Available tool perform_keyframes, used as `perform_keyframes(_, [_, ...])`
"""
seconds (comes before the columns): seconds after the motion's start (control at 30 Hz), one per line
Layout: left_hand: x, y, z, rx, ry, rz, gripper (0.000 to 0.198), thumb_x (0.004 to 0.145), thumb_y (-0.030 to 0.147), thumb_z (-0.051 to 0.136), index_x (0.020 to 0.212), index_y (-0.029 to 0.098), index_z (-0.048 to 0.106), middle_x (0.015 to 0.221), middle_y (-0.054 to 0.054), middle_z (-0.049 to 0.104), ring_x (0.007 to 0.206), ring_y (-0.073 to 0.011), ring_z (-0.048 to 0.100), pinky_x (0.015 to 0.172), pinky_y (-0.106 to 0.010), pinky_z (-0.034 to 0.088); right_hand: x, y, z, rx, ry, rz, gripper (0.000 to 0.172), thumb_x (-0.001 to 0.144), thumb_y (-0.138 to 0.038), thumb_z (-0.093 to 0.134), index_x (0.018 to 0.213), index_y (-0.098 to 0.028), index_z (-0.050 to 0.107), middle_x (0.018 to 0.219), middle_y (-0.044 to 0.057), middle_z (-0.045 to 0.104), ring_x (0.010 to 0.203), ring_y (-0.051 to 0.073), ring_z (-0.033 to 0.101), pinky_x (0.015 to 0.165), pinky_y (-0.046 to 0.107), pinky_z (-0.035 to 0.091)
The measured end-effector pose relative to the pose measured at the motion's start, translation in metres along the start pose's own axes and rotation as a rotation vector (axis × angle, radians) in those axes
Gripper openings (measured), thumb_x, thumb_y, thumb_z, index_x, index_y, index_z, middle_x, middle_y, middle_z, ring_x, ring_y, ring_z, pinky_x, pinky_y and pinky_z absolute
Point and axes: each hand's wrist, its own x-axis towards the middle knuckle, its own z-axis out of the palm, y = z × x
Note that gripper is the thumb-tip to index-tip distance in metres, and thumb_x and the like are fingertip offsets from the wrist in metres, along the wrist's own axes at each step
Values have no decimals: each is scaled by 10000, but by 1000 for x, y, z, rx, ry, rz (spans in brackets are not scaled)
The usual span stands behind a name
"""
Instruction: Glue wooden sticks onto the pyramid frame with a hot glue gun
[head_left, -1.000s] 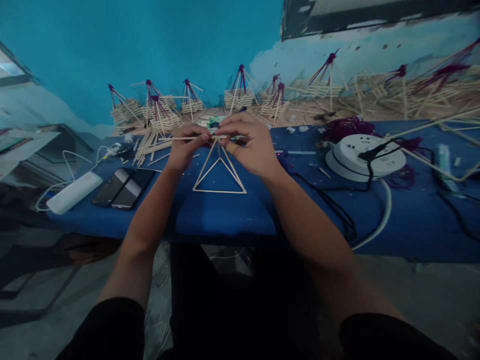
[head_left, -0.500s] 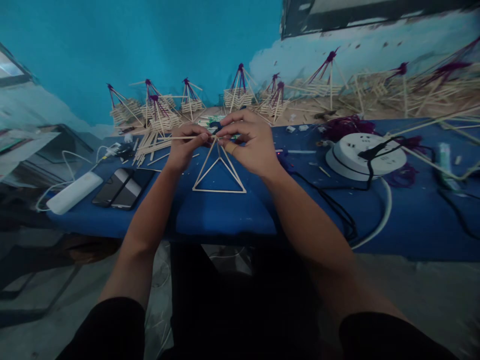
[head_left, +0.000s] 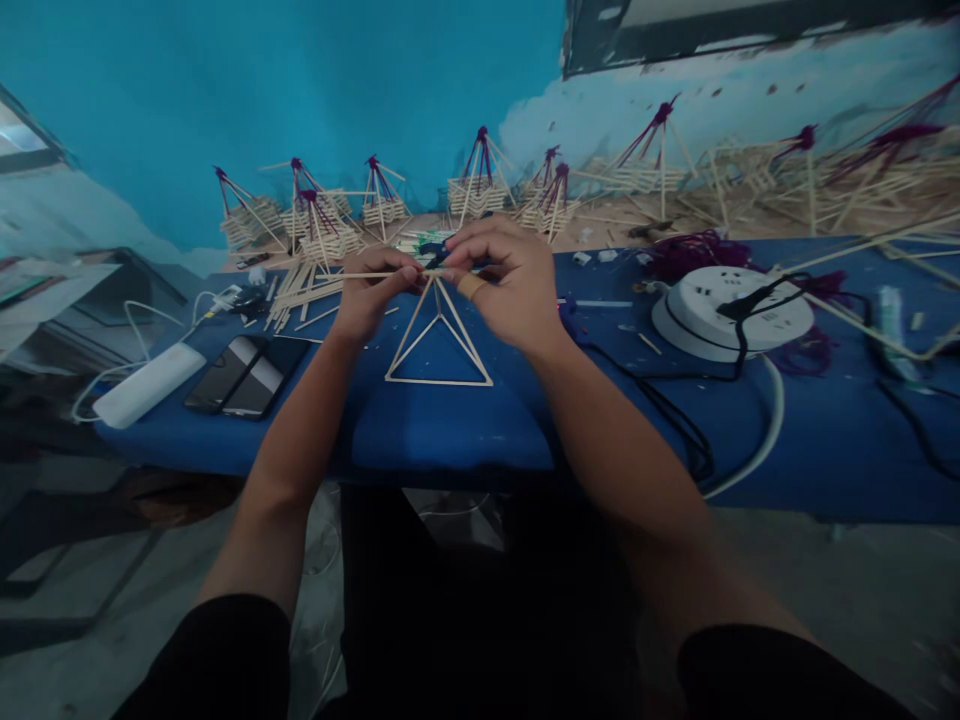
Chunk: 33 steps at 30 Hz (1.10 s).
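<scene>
On the blue table stands a pyramid-like frame of thin wooden sticks [head_left: 439, 381], its triangular base toward me and its top between my hands. My left hand [head_left: 370, 290] is closed, thumb and finger pinching a thin wooden stick [head_left: 337, 275] that lies level and reaches the frame's top. Beside it, my right hand [head_left: 510, 275] has thumb and fingers drawn together at the same top joint; what its fingertips grip is hidden. A dark object [head_left: 432, 249] shows just behind the fingertips, too small to name.
Stick models with purple tops [head_left: 482, 170] line the back. Loose sticks [head_left: 300, 290] lie left, near two phones [head_left: 251, 375] and a white power bank-like block [head_left: 150, 385]. A round white power strip [head_left: 731, 315], black cables [head_left: 675, 410] and purple string [head_left: 694, 255] are at right.
My right hand has shifted slightly right, its thumb and fingers a little away from the frame's top. My left hand and the frame stay in place.
</scene>
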Motion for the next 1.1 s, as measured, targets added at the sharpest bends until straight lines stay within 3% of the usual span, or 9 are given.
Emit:
perform_keyframes(0.3, [0, -1, -1, -4, 2, 8, 364, 743, 537, 1018, 795, 226, 837, 708, 14, 793, 652, -118, 786, 639, -217, 670, 0, -1, 3, -14, 70, 26, 83, 905, -216, 825, 824, -227, 812, 1012, 65, 797, 975, 226, 724, 771, 357, 587])
perform_keyframes(0.47, [-1, -2, -2, 5, -3, 4, 378, 741, 549, 1015, 799, 225, 830, 707, 15, 789, 650, -118, 781, 644, -222, 674, 2, 3, 2, -34, 75, 36, 77, 919, -238, 810, 842, -231, 814, 1039, 67, 810, 1009, 235, 730, 819, 377, 610])
perform_keyframes(0.63, [-1, -2, -2, 7, -7, 18, 398, 744, 579, 1016, 799, 236, 823, 716, 24, 782, 655, -120, 778, 645, -232, 672, 0, 3, 3, -5, 20, -69, 89, 937, -222, 778, 917, -243, 863, 1059, 68, 826, 1019, 240, 753, 819, 384, 614])
perform_keyframes(0.77, [0, 0, -1, 26, -11, 18, 434, 742, 607, 1011, 793, 223, 814, 706, 20, 767, 646, -124, 771, 635, -240, 668, -2, 1, 4, 11, -19, -188, 65, 896, -222, 833, 878, -254, 885, 1121, 65, 824, 934, 208, 740, 718, 353, 570])
perform_keyframes(0.87, [0, 1, 0, 24, -9, 15, 452, 733, 622, 1014, 794, 220, 814, 704, 20, 765, 653, -125, 776, 638, -237, 667, -1, 3, 2, -2, -25, -220, 49, 868, -221, 868, 836, -257, 880, 1207, 69, 802, 919, 193, 711, 748, 365, 584])
perform_keyframes(0.97, [-1, 1, 0, 22, 1, 5, 465, 713, 642, 1017, 773, 230, 810, 708, 29, 773, 655, -121, 778, 641, -231, 658, 0, 7, -2, -7, -42, -166, 57, 828, -255, 926, 826, -261, 869, 1152, 64, 774, 954, 206, 689, 807, 384, 603])
perform_keyframes(1.1, [-1, 2, 2, 19, 15, -14, 464, 697, 654, 1021, 757, 240, 819, 690, 33, 777, 633, -112, 771, 631, -220, 648, 4, 11, -7, -19, -64, 18, 140, 739, -295, 987, 785, -255, 861, 978, 50, 728, 884, 202, 653, 738, 365, 574])
